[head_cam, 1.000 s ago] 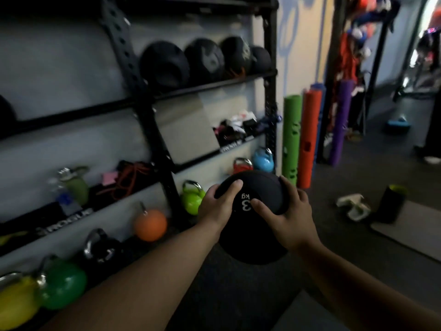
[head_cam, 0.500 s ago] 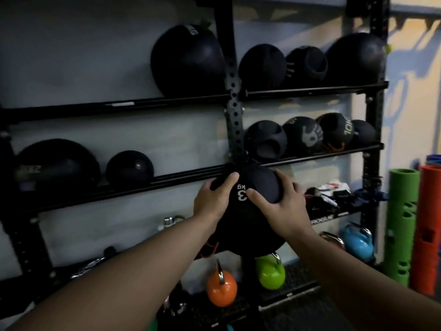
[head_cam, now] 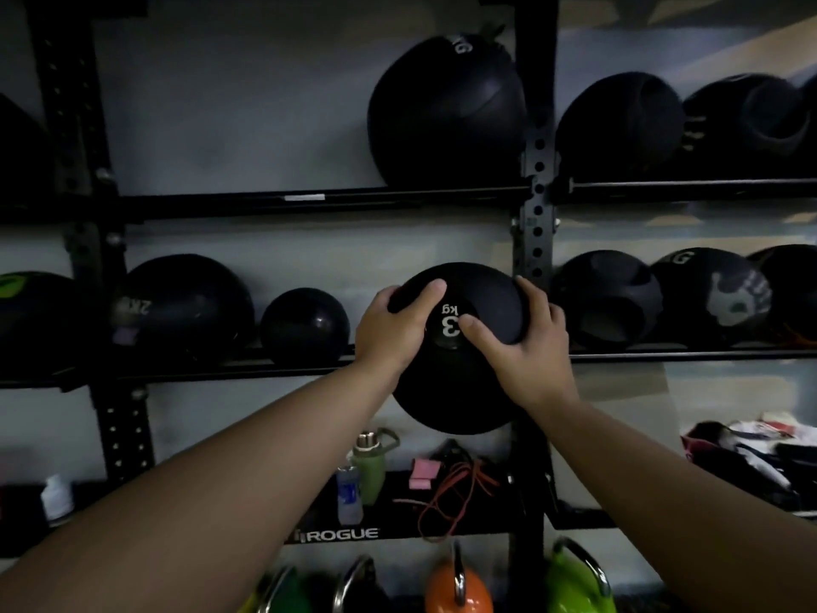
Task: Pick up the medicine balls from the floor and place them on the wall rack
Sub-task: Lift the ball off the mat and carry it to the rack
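A black medicine ball marked "3 kg" (head_cam: 460,391) is held between both my hands in front of the black wall rack (head_cam: 309,201). My left hand (head_cam: 391,329) grips its left side and my right hand (head_cam: 526,347) its right side. The ball hangs level with the middle shelf rail (head_cam: 221,369), just left of the rack's perforated upright (head_cam: 537,214). On that shelf to the left sit a small black ball (head_cam: 305,325) and a larger "2 kg" ball (head_cam: 185,303).
More black medicine balls fill the top shelf (head_cam: 446,108) and the middle shelf at right (head_cam: 610,298). The lower shelf holds a green bottle (head_cam: 369,466), a red rope (head_cam: 455,488) and clutter. Orange (head_cam: 457,590) and green (head_cam: 574,581) kettlebells stand below.
My view has swung from the floor up and left onto the rack. Both hands have lifted the 3 kg ball up to the middle shelf, left of the upright.
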`<control>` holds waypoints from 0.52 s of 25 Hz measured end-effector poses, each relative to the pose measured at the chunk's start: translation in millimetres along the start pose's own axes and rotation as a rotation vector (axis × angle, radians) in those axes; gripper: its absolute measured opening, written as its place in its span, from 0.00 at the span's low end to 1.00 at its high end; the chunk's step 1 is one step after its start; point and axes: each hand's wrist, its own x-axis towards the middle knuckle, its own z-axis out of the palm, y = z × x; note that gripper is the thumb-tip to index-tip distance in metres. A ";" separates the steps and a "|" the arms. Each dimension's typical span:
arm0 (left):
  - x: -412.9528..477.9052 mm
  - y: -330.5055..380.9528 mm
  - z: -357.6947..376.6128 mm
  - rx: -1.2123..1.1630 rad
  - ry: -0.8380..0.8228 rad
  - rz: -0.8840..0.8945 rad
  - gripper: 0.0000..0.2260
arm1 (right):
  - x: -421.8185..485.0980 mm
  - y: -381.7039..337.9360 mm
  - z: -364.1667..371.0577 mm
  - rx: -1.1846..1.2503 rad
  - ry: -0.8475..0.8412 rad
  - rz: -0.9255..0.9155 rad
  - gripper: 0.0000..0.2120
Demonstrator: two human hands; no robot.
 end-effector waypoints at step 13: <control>289.5 -105.0 46.0 0.041 -0.094 -0.010 0.32 | 219.7 122.6 176.0 -0.045 0.058 0.047 0.52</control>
